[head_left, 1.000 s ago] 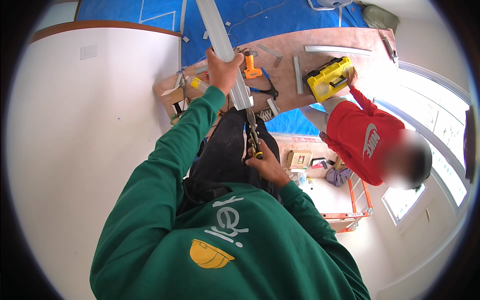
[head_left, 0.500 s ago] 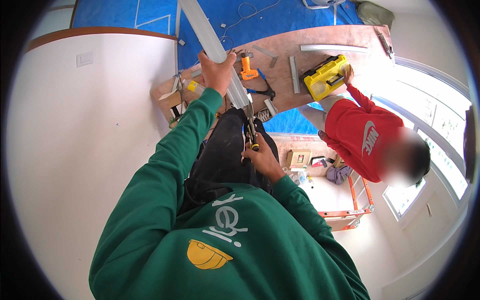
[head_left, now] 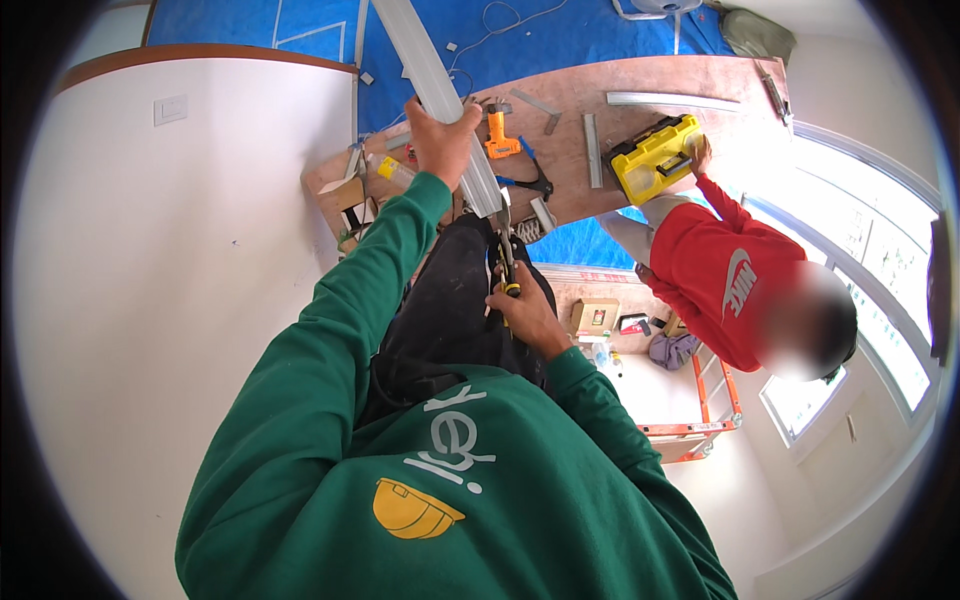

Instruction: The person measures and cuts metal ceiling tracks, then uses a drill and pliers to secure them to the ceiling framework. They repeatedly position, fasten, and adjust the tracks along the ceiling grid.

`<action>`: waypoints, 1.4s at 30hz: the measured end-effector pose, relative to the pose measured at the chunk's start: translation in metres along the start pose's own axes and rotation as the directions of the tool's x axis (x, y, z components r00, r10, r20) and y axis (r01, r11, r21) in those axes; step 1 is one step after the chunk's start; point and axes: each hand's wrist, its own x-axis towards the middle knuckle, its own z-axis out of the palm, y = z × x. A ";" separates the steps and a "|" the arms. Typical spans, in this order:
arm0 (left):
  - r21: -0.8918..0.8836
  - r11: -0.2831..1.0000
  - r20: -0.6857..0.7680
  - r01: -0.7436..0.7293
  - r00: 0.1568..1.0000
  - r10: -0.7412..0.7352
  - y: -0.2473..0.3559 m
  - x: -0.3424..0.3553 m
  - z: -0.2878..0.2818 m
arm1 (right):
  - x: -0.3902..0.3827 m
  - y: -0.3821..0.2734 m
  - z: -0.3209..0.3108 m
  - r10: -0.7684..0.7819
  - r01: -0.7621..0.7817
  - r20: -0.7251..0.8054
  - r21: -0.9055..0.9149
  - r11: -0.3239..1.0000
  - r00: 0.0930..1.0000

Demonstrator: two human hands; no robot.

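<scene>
My left hand (head_left: 442, 145) is closed around a long ribbed silver metal channel (head_left: 415, 62), which slopes from the top of the view down toward my lap. In my closed right hand (head_left: 532, 314) is a pair of tin snips (head_left: 505, 238) with black and yellow handles. Their blades point away from me and meet the near end of the channel; how deep they reach into the metal is too small to tell. Below the snips are my legs in dark trousers. An orange drill (head_left: 499, 138) and a blue-handled cutting tool (head_left: 535, 178) lie just right of the channel.
A wooden board table (head_left: 570, 90) carries metal strips (head_left: 670, 99) and a yellow toolbox (head_left: 655, 165). A person in red (head_left: 715, 265) at the right has a hand on the toolbox. A white wall (head_left: 180, 300) stands left; an orange ladder (head_left: 715, 395) is at the lower right.
The view has shifted slightly. My left hand and the channel sit a little further right and nearer; the snips stay at the channel's end. The person's hand remains on the toolbox.
</scene>
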 end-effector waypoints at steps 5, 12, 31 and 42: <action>0.033 0.998 0.000 -0.056 0.998 0.056 -0.010 0.006 0.008 | 0.004 0.007 0.005 -0.053 0.048 -0.066 -0.079 0.996 0.996; 0.226 0.973 0.055 0.048 0.997 -0.062 -0.061 -0.002 0.015 | 0.008 0.039 0.025 0.055 -0.046 -0.109 0.081 0.996 0.993; 0.334 0.942 0.281 -0.038 0.958 -0.061 -0.057 -0.014 0.008 | -0.011 0.050 -0.001 -0.207 0.078 -0.204 -0.506 0.859 0.957; 0.060 0.966 0.386 -0.251 0.899 0.210 -0.019 -0.055 0.022 | -0.042 0.058 -0.038 0.213 -0.379 0.371 0.465 0.800 0.904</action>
